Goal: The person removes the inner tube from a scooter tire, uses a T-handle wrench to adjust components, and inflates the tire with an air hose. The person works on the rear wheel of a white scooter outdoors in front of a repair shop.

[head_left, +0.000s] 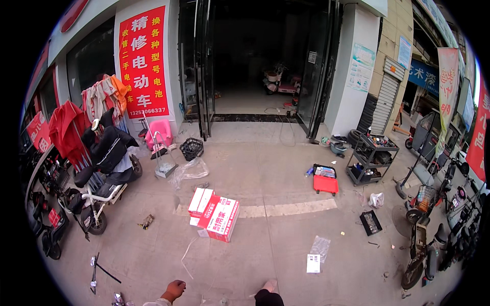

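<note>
My left hand (175, 290) comes in at the lower edge, left of the middle, out of a light sleeve. Its fingers are curled closed and nothing shows in them. My right hand does not appear. A dark trouser leg with a pale foot (270, 285) steps in at the bottom. Ahead of my left hand, apart from it, red-and-white cardboard boxes (219, 218) sit on the pavement, with a smaller white-and-red box (201, 200) against them. A thin pale strap (189, 255) lies between the hand and the boxes.
A red toolbox (325, 182) lies open at the right, near a black tool cart (372, 158). A black tray (370, 223) and white paper (313, 263) lie on the ground. A scooter (104, 188) stands left, bicycles (423, 239) right. Beyond is an open doorway (255, 61).
</note>
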`<action>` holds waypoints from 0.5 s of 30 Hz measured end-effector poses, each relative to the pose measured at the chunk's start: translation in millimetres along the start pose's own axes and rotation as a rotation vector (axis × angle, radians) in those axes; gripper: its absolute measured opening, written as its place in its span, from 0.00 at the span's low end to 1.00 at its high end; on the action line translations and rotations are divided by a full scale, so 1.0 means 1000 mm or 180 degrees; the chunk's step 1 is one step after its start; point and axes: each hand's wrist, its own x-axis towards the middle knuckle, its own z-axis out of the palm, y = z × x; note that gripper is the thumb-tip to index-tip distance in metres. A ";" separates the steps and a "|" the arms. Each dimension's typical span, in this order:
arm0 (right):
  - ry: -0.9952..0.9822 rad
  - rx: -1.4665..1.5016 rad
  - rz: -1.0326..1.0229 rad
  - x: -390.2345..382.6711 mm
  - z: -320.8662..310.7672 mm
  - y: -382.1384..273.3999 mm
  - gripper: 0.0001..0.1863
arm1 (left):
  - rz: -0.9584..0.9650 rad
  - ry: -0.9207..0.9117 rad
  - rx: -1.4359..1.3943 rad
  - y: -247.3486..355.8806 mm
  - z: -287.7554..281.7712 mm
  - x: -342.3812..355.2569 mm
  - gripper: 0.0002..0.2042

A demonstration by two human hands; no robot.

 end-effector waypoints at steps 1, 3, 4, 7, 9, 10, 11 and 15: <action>-0.0035 -0.0009 0.0109 0.025 -0.007 -0.019 0.14 | 0.0398 0.0162 -0.0047 0.048 0.005 0.039 0.16; 0.0022 -0.0021 0.0283 0.082 -0.036 -0.062 0.14 | 0.0794 0.0068 -0.0184 0.151 0.027 0.102 0.16; 0.0057 -0.0019 0.0337 0.116 -0.052 -0.088 0.14 | 0.0994 0.0012 -0.0259 0.194 0.040 0.131 0.16; 0.0172 -0.0071 0.0172 0.241 -0.107 -0.209 0.14 | 0.0407 -0.0173 -0.0169 0.235 0.067 0.206 0.16; 0.0328 -0.0192 -0.0110 0.332 -0.152 -0.307 0.14 | -0.0341 -0.0269 0.0033 0.248 0.080 0.234 0.16; 0.0446 -0.0229 -0.0341 0.380 -0.172 -0.357 0.14 | -0.0669 -0.0322 0.0108 0.255 0.085 0.245 0.16; 0.0603 -0.0236 -0.0641 0.434 -0.191 -0.418 0.14 | -0.0919 -0.0361 0.0136 0.265 0.090 0.264 0.16; 0.0575 0.0833 -0.1904 0.597 -0.224 -0.726 0.14 | -0.1593 -0.0357 0.0047 0.308 0.104 0.337 0.16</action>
